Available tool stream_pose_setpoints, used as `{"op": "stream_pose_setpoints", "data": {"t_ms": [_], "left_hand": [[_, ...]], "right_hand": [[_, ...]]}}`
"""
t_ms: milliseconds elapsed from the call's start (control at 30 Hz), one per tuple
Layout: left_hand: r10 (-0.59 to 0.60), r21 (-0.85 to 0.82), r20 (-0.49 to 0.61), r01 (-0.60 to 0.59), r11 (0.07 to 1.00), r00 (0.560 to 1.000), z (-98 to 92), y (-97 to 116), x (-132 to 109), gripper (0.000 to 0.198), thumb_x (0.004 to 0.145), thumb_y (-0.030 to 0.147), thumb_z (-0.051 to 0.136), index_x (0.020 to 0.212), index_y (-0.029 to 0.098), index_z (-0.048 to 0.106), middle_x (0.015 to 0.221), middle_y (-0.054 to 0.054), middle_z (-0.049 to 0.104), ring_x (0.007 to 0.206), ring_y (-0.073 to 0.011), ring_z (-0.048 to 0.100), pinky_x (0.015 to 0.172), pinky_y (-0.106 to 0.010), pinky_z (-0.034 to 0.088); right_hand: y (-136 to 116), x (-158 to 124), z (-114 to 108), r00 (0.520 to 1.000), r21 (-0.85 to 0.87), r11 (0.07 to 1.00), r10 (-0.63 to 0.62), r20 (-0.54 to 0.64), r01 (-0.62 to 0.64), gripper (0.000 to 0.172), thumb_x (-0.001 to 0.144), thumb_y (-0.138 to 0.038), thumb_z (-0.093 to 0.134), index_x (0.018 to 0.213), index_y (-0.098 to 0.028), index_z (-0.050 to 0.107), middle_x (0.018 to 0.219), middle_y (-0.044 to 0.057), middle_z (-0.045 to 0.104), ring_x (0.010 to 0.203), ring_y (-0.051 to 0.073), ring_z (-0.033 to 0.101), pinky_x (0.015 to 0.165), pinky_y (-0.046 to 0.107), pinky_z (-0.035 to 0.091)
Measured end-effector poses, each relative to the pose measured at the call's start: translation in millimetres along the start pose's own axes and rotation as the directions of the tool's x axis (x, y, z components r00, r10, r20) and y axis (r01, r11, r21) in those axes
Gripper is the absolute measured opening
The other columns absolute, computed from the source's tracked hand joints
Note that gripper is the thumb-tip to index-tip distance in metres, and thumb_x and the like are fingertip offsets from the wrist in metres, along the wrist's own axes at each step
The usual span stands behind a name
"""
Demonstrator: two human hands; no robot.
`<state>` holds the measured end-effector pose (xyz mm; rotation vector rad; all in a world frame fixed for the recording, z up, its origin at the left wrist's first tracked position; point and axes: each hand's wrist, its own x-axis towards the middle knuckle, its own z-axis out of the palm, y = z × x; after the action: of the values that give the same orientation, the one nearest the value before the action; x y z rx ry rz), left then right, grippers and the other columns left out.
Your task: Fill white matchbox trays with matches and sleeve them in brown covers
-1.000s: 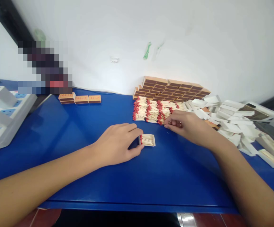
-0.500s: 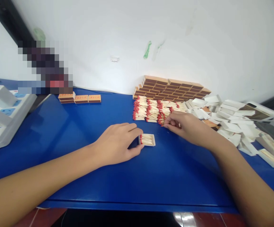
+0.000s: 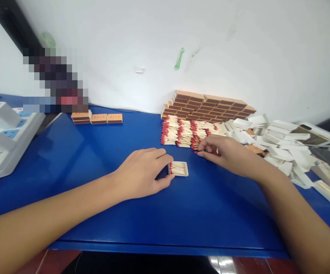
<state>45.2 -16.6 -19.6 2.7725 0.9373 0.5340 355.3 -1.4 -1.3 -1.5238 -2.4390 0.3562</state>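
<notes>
My left hand (image 3: 146,173) grips a small white matchbox tray (image 3: 186,169) at its left end, thumb and fingers on opposite sides. Red-headed matches (image 3: 178,168) lie side by side in the tray, which rests on the blue table. My right hand (image 3: 220,152) is at the near edge of the match piles (image 3: 184,133), its thumb and fingertips closed around matches (image 3: 198,152) whose red heads poke out to the left. How many matches it holds is hidden by the fingers.
Closed matchboxes (image 3: 210,106) are stacked against the wall behind the piles. Several more matchboxes (image 3: 99,118) sit at the back left. A heap of white trays (image 3: 281,144), with a phone (image 3: 314,134) behind it, covers the right. A power strip (image 3: 19,146) stands at the left.
The right fingertips have closed in slightly at the near edge of the piles, and match heads now show between them. My left hand and the tray stay in place; the view shifts slightly.
</notes>
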Motion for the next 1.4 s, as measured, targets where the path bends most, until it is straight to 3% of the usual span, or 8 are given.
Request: {"op": "stream_pose_setpoints", "data": {"t_ms": [500,700,933,1067,1400], "left_hand": [[-0.003,0.005,0.004,0.003,1.0,1.0,-1.4,0.8,0.1,0.027,0.102,0.037,0.062,0.118,0.019,0.072,0.096,-0.001,0.07,0.082,-0.0184,0.065,0.07,-0.035,0.046],[-0.024,0.02,-0.015,0.024,1.0,1.0,0.3,0.6,0.6,0.026,0.102,0.038,0.061,0.117,0.02,0.072,0.097,-0.001,0.07,0.085,-0.0189,0.066,0.072,-0.035,0.046],[-0.047,0.019,-0.023,0.047,0.999,0.999,2.6,1.9,2.3,0.025,0.101,0.04,0.063,0.113,0.02,0.071,0.096,0.0,0.07,0.088,-0.0199,0.067,0.072,-0.035,0.045],[-0.048,0.015,-0.024,0.048,0.999,0.999,2.8,1.9,2.8,0.023,0.101,0.04,0.063,0.108,0.02,0.071,0.095,0.0,0.069,0.086,-0.0196,0.066,0.071,-0.035,0.044],[-0.045,-0.006,-0.031,0.045,0.999,0.999,3.3,1.8,2.3,0.021,0.1,0.04,0.065,0.105,0.02,0.07,0.093,0.0,0.069,0.084,-0.0191,0.065,0.07,-0.034,0.043]], "right_hand": [[1.7,-1.5,3.4,0.999,-0.015,1.0,-0.003,0.05,0.004,0.023,0.105,-0.037,0.054,0.094,-0.024,0.069,0.084,0.005,0.067,0.072,0.02,0.059,0.065,0.033,0.044],[-27.5,-5.2,1.0,1.0,0.072,0.997,-0.016,0.001,0.016,0.024,0.107,-0.042,0.056,0.095,-0.025,0.067,0.081,0.003,0.066,0.07,0.019,0.058,0.063,0.033,0.043],[-70.4,-7.2,18.5,0.99,0.112,0.984,-0.132,-0.045,0.136,0.015,0.109,-0.031,0.057,0.097,-0.023,0.061,0.09,0.003,0.065,0.078,0.019,0.06,0.067,0.031,0.044],[-76.3,-7.0,27.8,0.988,0.073,0.985,-0.155,-0.027,0.156,0.01,0.108,-0.022,0.056,0.099,-0.023,0.061,0.097,0.004,0.066,0.081,0.019,0.063,0.07,0.032,0.046],[-75.8,-7.5,24.4,0.976,0.104,0.97,-0.214,-0.052,0.218,0.005,0.106,-0.022,0.062,0.104,-0.022,0.067,0.094,0.003,0.066,0.082,0.017,0.063,0.07,0.03,0.047]]}}
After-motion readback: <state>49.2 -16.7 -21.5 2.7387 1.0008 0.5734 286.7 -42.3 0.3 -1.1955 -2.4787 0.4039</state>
